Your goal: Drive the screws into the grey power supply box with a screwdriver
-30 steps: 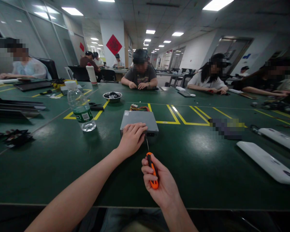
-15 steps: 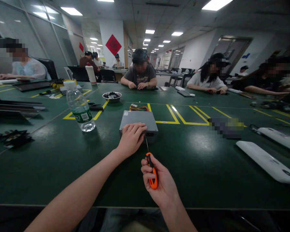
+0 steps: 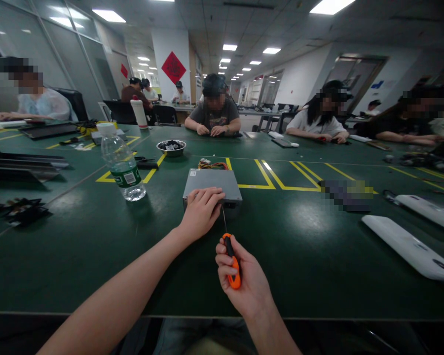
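Note:
A grey metal box [image 3: 211,181] with coloured wires [image 3: 213,165] at its far end lies on the green table [image 3: 96,246]. My left hand [image 3: 200,212] rests over the box's near edge, fingers curled on its top. My right hand [image 3: 240,276] is closed round the orange handle of a screwdriver [image 3: 232,266]. The thin shaft points at the box's near face, just right of my left hand.
A water bottle [image 3: 122,162] stands left of the box, a metal bowl [image 3: 171,147] beyond it. White long parts [image 3: 410,249] lie at the right, dark trays [image 3: 18,167] at the left. Several people sit working round the table's far side.
Almost nothing has moved; my right hand with the screwdriver has shifted very slightly, and my left hand stays on the box.

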{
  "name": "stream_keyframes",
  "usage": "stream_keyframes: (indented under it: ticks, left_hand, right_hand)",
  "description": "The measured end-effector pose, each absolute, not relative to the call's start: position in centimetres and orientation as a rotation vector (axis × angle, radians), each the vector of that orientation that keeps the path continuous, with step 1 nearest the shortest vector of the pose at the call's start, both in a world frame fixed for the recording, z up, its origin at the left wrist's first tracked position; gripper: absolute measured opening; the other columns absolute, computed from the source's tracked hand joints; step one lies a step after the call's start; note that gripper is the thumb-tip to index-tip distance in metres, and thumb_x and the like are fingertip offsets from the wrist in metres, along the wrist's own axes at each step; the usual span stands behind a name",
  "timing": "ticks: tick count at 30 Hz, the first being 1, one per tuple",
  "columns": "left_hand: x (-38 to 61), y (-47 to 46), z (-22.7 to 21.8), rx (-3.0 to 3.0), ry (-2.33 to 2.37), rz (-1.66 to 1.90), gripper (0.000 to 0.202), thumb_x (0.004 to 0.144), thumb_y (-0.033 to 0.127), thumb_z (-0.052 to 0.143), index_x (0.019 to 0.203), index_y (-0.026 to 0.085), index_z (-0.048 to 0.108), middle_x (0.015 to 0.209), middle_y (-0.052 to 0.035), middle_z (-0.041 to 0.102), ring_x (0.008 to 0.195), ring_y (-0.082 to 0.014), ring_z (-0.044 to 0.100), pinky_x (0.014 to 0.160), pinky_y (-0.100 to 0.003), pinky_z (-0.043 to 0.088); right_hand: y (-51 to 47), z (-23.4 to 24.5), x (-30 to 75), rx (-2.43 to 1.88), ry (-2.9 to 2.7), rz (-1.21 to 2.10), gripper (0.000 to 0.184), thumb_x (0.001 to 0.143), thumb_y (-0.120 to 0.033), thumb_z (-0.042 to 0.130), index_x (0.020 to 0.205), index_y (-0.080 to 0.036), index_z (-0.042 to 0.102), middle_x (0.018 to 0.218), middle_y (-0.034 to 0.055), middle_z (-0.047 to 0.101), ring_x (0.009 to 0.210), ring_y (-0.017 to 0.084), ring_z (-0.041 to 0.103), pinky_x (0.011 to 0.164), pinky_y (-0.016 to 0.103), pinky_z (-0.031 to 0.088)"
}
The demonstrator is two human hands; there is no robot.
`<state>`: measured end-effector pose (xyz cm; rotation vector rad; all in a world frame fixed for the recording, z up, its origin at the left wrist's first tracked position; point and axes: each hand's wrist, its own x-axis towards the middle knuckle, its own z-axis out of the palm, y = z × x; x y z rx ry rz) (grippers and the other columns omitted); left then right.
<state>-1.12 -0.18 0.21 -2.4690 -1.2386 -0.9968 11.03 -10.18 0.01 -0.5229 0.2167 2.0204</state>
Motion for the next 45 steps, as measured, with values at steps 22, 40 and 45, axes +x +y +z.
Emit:
stream_keyframes:
  ticks: [22, 40, 45]
  left_hand:
    - [-1.0, -0.3, 0.3, -2.465, -1.242, -1.021, 0.025, 0.087, 0.020, 0.042, 0.109, 0.023, 0.052, 0.120, -0.0041, 0.056, 0.113, -0.0190, 0.047, 0.094, -0.039, 0.028]
    - [-1.1, -0.4, 0.4, -2.460, -1.251, -0.982, 0.024, 0.086, 0.020, 0.042, 0.109, 0.023, 0.051, 0.120, -0.0029, 0.056, 0.112, -0.0182, 0.047, 0.093, -0.038, 0.028]
    - [-1.1, -0.3, 0.3, -2.458, -1.251, -0.987, 0.024, 0.086, 0.020, 0.043, 0.109, 0.023, 0.051, 0.120, -0.0026, 0.056, 0.112, -0.0182, 0.047, 0.093, -0.038, 0.028]
  right_hand:
    - [-11.1, 0.3, 13.1, -0.563, 0.149, 1.924, 0.026, 0.092, -0.025, 0.033, 0.083, -0.009, 0.051, 0.059, -0.0039, 0.041, 0.040, 0.001, 0.033, 0.031, 0.008, 0.026]
    - [-10.8, -0.4, 13.2, -0.512, 0.112, 1.916, 0.016, 0.087, -0.022, 0.043, 0.083, -0.010, 0.052, 0.059, -0.0033, 0.043, 0.041, 0.001, 0.035, 0.032, 0.009, 0.027]
    - [-10.6, -0.3, 13.3, -0.513, 0.129, 1.913, 0.022, 0.089, -0.023, 0.038, 0.083, -0.009, 0.052, 0.060, -0.0028, 0.042, 0.041, 0.002, 0.035, 0.032, 0.009, 0.028]
